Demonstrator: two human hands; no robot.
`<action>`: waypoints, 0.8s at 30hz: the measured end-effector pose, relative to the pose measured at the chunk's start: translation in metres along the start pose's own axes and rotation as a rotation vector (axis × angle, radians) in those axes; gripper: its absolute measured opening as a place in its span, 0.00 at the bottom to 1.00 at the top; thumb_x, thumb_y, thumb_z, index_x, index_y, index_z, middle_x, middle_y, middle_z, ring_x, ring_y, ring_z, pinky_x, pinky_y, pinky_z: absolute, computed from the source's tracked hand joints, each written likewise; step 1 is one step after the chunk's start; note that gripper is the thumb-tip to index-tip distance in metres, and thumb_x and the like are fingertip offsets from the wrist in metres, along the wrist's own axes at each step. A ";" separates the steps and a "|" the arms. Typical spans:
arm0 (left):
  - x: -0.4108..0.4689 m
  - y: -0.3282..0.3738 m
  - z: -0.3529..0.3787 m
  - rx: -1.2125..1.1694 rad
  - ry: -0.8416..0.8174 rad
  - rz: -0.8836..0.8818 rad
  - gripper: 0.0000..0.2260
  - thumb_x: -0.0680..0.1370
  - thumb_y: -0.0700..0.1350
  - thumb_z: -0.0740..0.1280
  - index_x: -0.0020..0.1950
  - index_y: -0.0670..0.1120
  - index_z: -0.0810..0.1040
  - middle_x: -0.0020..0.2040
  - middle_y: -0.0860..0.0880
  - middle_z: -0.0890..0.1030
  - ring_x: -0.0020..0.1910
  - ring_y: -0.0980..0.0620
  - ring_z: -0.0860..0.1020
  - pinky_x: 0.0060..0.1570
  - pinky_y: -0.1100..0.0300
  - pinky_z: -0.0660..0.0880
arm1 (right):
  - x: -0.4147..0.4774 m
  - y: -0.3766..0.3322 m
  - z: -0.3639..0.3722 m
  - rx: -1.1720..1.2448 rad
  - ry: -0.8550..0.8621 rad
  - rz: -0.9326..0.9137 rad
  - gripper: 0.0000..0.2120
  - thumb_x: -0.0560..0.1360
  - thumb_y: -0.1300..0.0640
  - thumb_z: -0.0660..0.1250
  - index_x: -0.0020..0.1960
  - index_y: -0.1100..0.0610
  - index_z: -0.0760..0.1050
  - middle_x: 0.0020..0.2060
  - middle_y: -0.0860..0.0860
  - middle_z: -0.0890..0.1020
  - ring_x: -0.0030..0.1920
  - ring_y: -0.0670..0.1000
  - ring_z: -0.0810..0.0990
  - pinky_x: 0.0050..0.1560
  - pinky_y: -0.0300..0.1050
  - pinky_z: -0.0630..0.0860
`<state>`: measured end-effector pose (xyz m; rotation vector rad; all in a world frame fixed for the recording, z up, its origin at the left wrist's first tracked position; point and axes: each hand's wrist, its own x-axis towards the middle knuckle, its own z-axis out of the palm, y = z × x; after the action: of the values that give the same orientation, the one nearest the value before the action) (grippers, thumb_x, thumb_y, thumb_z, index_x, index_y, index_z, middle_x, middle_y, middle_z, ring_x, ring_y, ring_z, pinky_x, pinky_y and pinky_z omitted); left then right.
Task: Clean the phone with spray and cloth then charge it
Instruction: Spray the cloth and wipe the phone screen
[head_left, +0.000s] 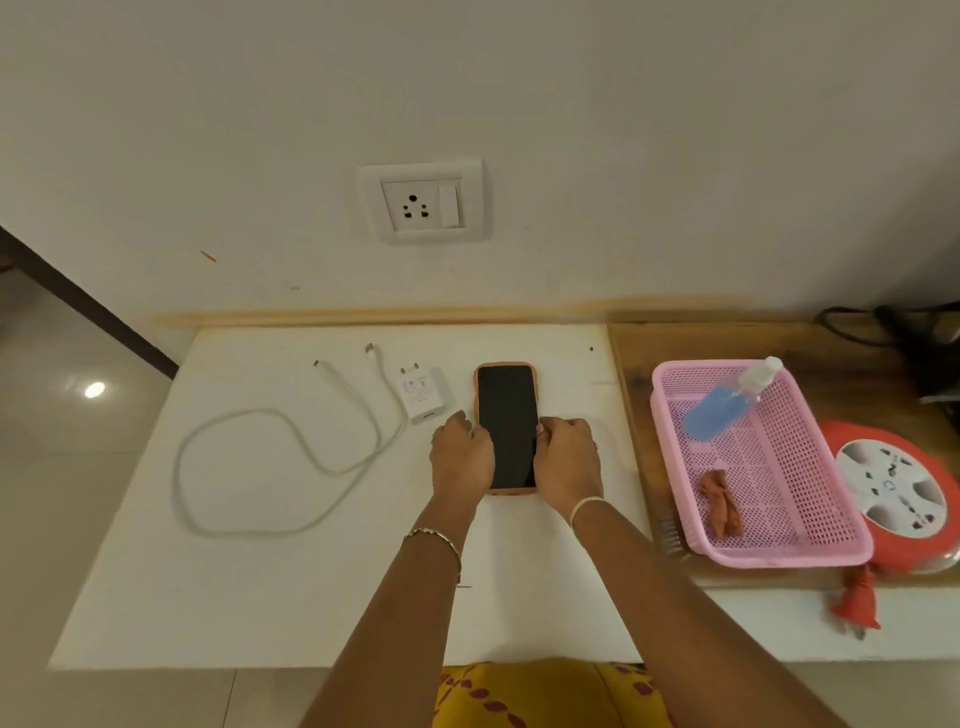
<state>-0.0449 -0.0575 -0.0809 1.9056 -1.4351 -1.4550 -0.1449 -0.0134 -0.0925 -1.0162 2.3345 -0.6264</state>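
Note:
A phone (506, 415) in an orange case lies screen up on the white table (260, 597). My left hand (460, 460) grips its left edge and my right hand (569, 462) grips its right edge. Left of the phone lie a white charger adapter (422, 393) and a loose white cable (270, 457), unplugged at both ends. A pink basket (779, 553) to the right holds a spray bottle (727, 402) of blue liquid lying on its side and a crumpled orange cloth (719, 501). A white wall socket (421, 202) sits above the table.
A red and white extension reel (898, 493) stands right of the basket on a wooden board (631, 395), its red plug (857, 605) hanging over the front edge. Dark cables (893, 325) lie at the far right. The wall runs along the table's back edge.

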 end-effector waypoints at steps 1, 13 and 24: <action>0.001 0.000 0.002 -0.021 -0.006 -0.009 0.15 0.80 0.42 0.55 0.65 0.44 0.73 0.65 0.43 0.74 0.64 0.43 0.73 0.56 0.54 0.71 | 0.001 0.000 0.002 0.032 0.002 0.018 0.13 0.80 0.57 0.59 0.62 0.58 0.74 0.57 0.55 0.75 0.54 0.55 0.77 0.57 0.44 0.75; 0.000 0.001 -0.007 -0.380 -0.115 -0.076 0.12 0.81 0.43 0.58 0.42 0.46 0.79 0.40 0.50 0.81 0.42 0.51 0.78 0.40 0.59 0.75 | -0.006 0.004 -0.004 0.646 -0.050 0.223 0.13 0.80 0.59 0.60 0.62 0.55 0.77 0.56 0.50 0.80 0.53 0.53 0.79 0.58 0.50 0.77; -0.030 -0.025 -0.026 -0.746 -0.291 0.007 0.12 0.82 0.45 0.58 0.63 0.53 0.76 0.59 0.47 0.82 0.58 0.46 0.80 0.57 0.49 0.76 | -0.041 0.013 -0.020 1.012 -0.079 0.180 0.13 0.77 0.62 0.65 0.58 0.48 0.78 0.49 0.43 0.82 0.48 0.45 0.81 0.39 0.35 0.79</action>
<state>-0.0084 -0.0290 -0.0737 1.2575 -0.8000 -1.9596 -0.1401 0.0302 -0.0739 -0.3366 1.6253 -1.4314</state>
